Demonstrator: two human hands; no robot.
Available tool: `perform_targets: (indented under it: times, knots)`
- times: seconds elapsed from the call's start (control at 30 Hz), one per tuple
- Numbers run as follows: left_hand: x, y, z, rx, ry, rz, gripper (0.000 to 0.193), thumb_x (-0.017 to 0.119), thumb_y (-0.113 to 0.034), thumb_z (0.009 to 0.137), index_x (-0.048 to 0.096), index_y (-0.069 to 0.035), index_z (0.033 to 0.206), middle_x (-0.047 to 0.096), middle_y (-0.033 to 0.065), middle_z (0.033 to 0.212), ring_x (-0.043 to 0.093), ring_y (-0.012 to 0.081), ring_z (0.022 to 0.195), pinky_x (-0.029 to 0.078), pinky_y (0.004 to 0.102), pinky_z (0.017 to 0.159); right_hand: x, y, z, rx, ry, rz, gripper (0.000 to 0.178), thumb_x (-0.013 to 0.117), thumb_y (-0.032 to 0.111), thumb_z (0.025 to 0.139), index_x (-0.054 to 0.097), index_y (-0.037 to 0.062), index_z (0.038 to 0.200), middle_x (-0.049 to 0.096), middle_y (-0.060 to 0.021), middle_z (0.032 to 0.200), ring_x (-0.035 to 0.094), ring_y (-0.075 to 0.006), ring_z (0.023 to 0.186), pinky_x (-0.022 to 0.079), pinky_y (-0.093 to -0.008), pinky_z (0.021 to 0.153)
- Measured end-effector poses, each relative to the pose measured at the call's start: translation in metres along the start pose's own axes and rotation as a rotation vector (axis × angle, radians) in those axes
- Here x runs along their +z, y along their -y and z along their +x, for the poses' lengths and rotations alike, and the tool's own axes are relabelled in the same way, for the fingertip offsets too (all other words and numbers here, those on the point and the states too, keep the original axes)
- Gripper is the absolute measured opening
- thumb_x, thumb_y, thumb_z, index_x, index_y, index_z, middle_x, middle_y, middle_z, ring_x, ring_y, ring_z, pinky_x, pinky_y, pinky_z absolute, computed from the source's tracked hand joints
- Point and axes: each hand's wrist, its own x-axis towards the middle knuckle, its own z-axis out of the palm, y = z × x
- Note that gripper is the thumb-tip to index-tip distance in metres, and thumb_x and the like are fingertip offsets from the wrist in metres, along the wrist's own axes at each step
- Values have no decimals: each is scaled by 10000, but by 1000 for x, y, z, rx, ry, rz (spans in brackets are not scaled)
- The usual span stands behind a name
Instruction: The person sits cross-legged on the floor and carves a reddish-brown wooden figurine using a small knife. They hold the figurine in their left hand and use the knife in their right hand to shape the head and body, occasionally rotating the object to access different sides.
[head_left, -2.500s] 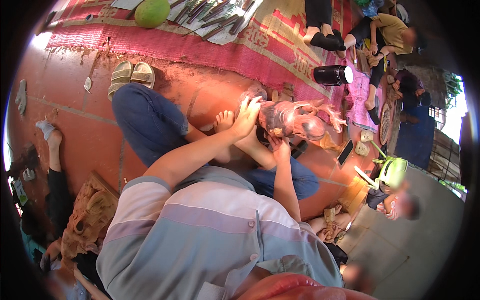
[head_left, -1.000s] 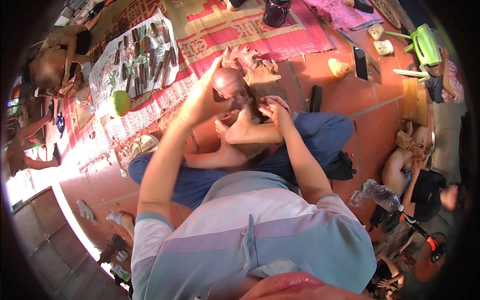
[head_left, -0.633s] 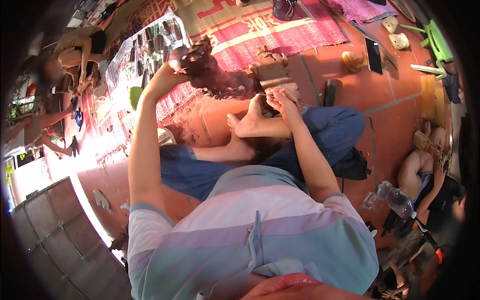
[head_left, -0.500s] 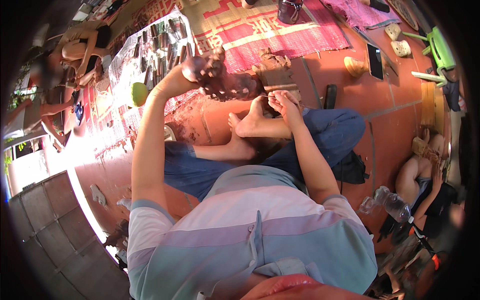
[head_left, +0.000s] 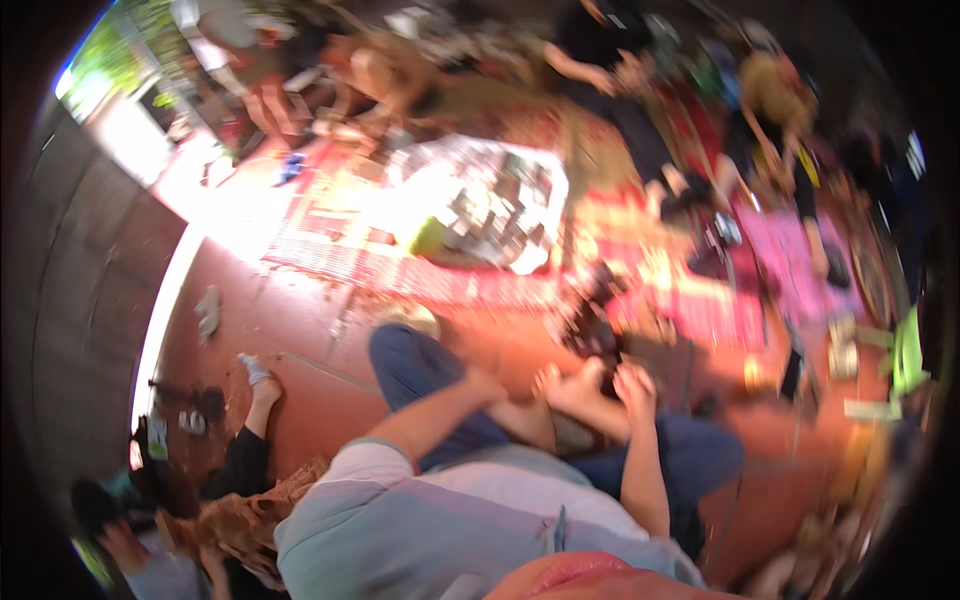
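Note:
A dark reddish-brown carved wooden piece [head_left: 585,322], knobby and blurred, stands on the tiles just beyond my bare feet, with neither hand on it. My left hand [head_left: 485,388] is down by my left shin; its fingers are smeared by motion. Close to my foot, my right hand [head_left: 635,388] is raised with its fingers curled together. Whatever they may hold is hidden or too thin to make out. Behind the carving sits a lighter brown carved block [head_left: 650,328], also blurred.
A white sheet [head_left: 410,185] bearing several hand tools lies on the red patterned mat [head_left: 390,275], with a round green thing [head_left: 425,237] at its edge. A green stool [head_left: 908,360] stands far right. Several people sit around, one with a brown carving [head_left: 250,515] at lower left.
My left hand has let go of the dark carving and come back toward my leg. The view has swung left, so everything appears shifted. The thin tool at my right hand no longer shows.

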Motion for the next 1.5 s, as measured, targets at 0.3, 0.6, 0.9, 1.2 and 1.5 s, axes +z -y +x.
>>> perform_targets:
  times: [0.3,0.6,0.9,1.2,1.5]
  knots:
    - [-23,-44,-14,-80,54,-314,541,279,-444,931,646,-119,1162,610,107,1205,542,267,1157,373,394,992,13,11,7,-25,-34,-206,139,650,158,828,603,82,933,585,3,807,568,-103,746,500,-255,722]
    - [-38,-102,-2,139,-31,99,468,290,-376,928,661,-190,1145,624,37,1200,540,191,1167,395,422,936,5,9,18,-36,-29,-262,111,669,159,827,624,86,897,592,6,800,567,-76,698,489,-209,636]
    - [43,-99,51,105,-446,-169,536,314,-493,931,680,-136,1093,659,47,1108,578,200,1079,367,399,921,58,-21,13,-287,-2,-459,118,668,149,835,660,32,828,616,25,714,530,-44,653,429,-214,593]
    - [-12,-81,-29,292,-435,-142,393,494,-420,874,655,-122,1073,651,88,1006,557,283,1030,279,493,1010,32,-17,20,23,-33,-259,144,653,186,871,634,64,946,607,9,865,563,-74,805,465,-222,723]
    - [0,-70,-5,346,-539,-961,218,525,-177,849,672,-64,964,672,160,913,650,326,836,508,411,776,31,-17,25,135,27,-297,122,637,125,862,610,70,967,617,3,915,603,-97,847,499,-245,781]
